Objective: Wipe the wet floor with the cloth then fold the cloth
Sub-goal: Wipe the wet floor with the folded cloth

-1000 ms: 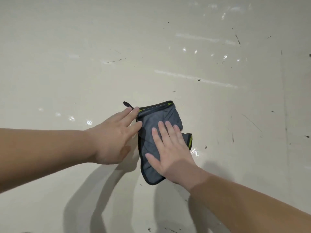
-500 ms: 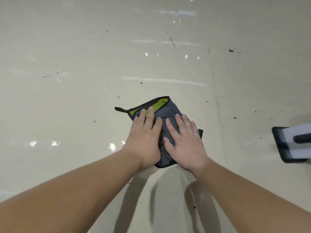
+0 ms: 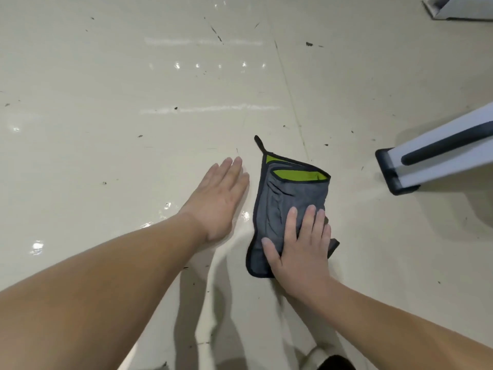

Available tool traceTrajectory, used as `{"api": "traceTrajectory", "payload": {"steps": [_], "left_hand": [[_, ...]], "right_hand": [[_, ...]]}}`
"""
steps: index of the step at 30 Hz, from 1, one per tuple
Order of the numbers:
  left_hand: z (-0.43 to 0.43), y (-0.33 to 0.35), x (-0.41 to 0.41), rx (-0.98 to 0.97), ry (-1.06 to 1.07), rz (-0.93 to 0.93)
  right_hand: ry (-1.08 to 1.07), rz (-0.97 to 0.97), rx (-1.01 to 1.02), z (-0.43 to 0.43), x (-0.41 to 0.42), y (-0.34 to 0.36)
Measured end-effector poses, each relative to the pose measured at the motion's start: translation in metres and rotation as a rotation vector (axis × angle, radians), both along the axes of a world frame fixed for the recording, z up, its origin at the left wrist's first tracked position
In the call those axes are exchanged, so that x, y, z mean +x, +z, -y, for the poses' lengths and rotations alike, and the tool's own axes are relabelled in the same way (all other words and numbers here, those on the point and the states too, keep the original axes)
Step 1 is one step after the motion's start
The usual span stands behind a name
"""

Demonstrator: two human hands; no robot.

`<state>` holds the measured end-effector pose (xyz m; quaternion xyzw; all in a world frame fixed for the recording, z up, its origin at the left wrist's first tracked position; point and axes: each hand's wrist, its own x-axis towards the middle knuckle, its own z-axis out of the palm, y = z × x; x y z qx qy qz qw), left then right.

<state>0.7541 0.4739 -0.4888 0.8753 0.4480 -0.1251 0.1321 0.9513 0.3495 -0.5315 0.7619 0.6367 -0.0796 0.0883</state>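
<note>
Four right fingers [image 3: 306,222] press flat on the cloth [image 3: 290,193]; left fingers [image 3: 234,169], held together, lie beside it.

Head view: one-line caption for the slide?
Right hand presses flat on the folded grey-and-green cloth on the glossy floor; left hand open beside it, apart.

The scene was bright, with even light that came from above. The glossy floor [image 3: 106,76] showed small white glare spots toward 12 o'clock and 9 o'clock, and two pale reflected streaks. Soft double shadows of the left forearm [image 3: 106,276] and the right forearm [image 3: 400,329] fell toward 6 o'clock. The picture was slightly soft everywhere, and the wide lens stretched the edges.
</note>
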Motion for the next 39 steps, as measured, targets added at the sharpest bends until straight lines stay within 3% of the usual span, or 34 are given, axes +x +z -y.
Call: {"api": "traceTrajectory", "payload": {"steps": [8,16,23,27,32,36,39], "left_hand": [[-0.023,0.002,-0.043,0.042,-0.078,0.025],[0.007,0.012,-0.119,0.103,0.273,0.191],[0.076,0.072,-0.203,0.122,0.584,-0.02],[0.127,0.102,-0.226,-0.046,0.729,-0.161],[0.14,0.096,-0.225,-0.137,0.711,-0.176],[0.139,0.07,-0.214,-0.109,0.599,-0.095],[0.162,0.07,-0.207,-0.116,0.583,-0.019]], "right_hand": [[0.342,-0.029,-0.007,0.035,-0.054,0.006],[0.576,-0.14,-0.001,-0.042,-0.15,-0.002],[0.709,-0.191,-0.016,-0.091,-0.254,-0.006],[0.727,-0.181,-0.039,-0.089,-0.258,-0.002],[0.745,-0.199,-0.053,-0.085,-0.257,0.002],[0.75,-0.202,0.039,-0.088,-0.261,-0.006],[0.749,-0.16,-0.037,-0.087,-0.258,0.0]]}}
